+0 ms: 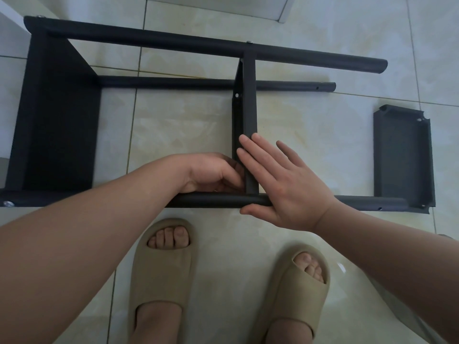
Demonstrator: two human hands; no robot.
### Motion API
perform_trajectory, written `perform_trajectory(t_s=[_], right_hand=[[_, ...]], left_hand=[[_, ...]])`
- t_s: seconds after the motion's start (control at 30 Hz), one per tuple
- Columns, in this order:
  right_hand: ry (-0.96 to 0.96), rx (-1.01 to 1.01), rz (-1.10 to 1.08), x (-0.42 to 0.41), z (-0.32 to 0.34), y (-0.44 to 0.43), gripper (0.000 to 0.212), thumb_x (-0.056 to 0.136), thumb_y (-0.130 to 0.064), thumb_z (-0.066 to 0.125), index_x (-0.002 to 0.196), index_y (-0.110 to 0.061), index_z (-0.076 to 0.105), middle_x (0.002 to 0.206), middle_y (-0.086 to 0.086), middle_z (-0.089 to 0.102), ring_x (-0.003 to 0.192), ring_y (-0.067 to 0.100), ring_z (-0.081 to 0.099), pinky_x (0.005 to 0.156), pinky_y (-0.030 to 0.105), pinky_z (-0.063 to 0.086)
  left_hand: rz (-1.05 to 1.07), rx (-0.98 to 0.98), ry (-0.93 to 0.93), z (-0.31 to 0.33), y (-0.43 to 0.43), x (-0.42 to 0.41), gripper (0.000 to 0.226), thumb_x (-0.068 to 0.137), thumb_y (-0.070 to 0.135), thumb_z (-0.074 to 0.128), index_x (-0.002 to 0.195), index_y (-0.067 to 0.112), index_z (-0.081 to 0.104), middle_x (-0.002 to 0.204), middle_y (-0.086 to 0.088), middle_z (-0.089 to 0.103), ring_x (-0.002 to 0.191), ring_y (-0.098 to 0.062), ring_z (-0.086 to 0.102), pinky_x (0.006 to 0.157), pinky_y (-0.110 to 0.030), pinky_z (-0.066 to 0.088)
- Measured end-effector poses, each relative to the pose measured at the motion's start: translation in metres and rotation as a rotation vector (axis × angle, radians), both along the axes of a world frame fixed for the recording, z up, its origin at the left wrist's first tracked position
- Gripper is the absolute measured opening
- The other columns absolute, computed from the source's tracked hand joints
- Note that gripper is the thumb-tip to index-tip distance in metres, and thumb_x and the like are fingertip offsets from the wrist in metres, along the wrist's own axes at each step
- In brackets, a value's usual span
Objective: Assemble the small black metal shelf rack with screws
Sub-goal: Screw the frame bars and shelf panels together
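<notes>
The black metal rack (154, 40) lies on its side on the tiled floor, with long tubes running left to right. One shelf panel (57, 115) is fixed at the left end. A middle shelf panel (248, 100) stands between the tubes. My right hand (280, 184) lies flat with straight fingers against this panel and the near tube (213, 200), thumb under the tube. My left hand (211, 172) has its fingers curled at the panel's near corner; whatever it pinches is hidden. A loose third shelf panel (402, 155) lies flat at the right.
My two feet in beige slippers (164, 266) stand just in front of the near tube. A screw head (7, 203) shows at the rack's near left corner. A white door frame edge (283, 11) is at the far side of the floor.
</notes>
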State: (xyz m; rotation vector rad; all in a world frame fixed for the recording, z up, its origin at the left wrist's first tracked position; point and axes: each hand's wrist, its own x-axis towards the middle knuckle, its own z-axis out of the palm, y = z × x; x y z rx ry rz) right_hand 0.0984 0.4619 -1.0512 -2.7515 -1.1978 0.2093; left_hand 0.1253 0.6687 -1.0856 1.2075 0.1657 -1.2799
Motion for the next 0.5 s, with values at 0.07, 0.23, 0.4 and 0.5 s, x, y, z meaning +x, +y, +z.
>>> perform_trajectory(t_s=[0.07,0.23,0.4,0.5], right_hand=[[-0.002,0.003,-0.001,-0.0001,-0.0004,-0.0002,0.093,0.094,-0.072,0.04,0.157,-0.005,0.031,0.167,0.01,0.019,0.156,0.027,0.015,0.12,0.056,0.027],[-0.011,0.002,0.002,-0.0001,-0.0016,-0.0004,0.093,0.094,-0.073,0.04,0.157,-0.005,0.03,0.168,0.01,0.019,0.156,0.027,0.014,0.12,0.056,0.027],[-0.035,0.0,0.002,0.0,-0.0024,-0.0006,0.095,0.095,-0.073,0.039,0.157,-0.002,0.028,0.167,0.013,0.017,0.156,0.028,0.014,0.121,0.054,0.026],[-0.043,0.002,-0.013,-0.0003,-0.0026,-0.0005,0.098,0.094,-0.073,0.038,0.157,0.001,0.025,0.167,0.017,0.016,0.156,0.03,0.014,0.122,0.054,0.024]], left_hand=[[-0.01,0.002,-0.016,0.0005,0.0003,0.0,0.041,0.086,-0.008,0.051,0.064,0.019,0.073,0.064,-0.003,0.066,0.057,-0.013,0.066,0.053,-0.02,0.051],[-0.057,0.098,-0.059,0.0034,-0.0016,-0.0012,0.017,0.072,0.009,0.062,0.087,0.004,0.065,0.074,-0.009,0.068,0.067,-0.019,0.068,0.058,-0.024,0.052],[-0.015,0.076,-0.025,0.0033,-0.0003,-0.0003,0.015,0.087,-0.01,0.053,0.089,0.002,0.061,0.078,-0.015,0.061,0.071,-0.023,0.064,0.06,-0.026,0.052],[-0.016,0.056,-0.001,0.0039,-0.0005,0.001,0.022,0.089,-0.008,0.053,0.08,0.006,0.067,0.072,-0.01,0.067,0.062,-0.016,0.068,0.055,-0.022,0.053]])
